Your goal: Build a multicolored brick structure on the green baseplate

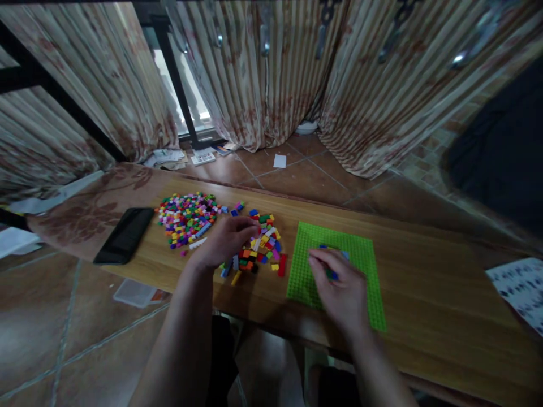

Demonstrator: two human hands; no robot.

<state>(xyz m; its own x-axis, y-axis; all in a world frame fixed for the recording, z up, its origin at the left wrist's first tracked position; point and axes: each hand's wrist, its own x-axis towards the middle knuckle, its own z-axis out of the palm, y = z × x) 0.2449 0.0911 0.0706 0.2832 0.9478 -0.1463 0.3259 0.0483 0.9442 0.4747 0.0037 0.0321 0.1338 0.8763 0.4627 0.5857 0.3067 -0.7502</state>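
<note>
A green studded baseplate (360, 254) lies on a narrow wooden table (424, 294). My right hand (341, 291) rests on the plate, fingers curled and pinched around small blue and green bricks (332, 275). My left hand (224, 240) reaches into a loose scatter of coloured bricks (265, 249) left of the plate, fingers bent down onto them; what they grip is hidden. A denser heap of small bricks (186, 217) lies further left.
A black phone (125, 234) lies at the table's left end. A printed sheet (520, 288) sits at the right edge. Striped curtains (271, 73) hang behind, with papers (203, 157) on the tiled floor. A clear lid (136, 293) lies under the table.
</note>
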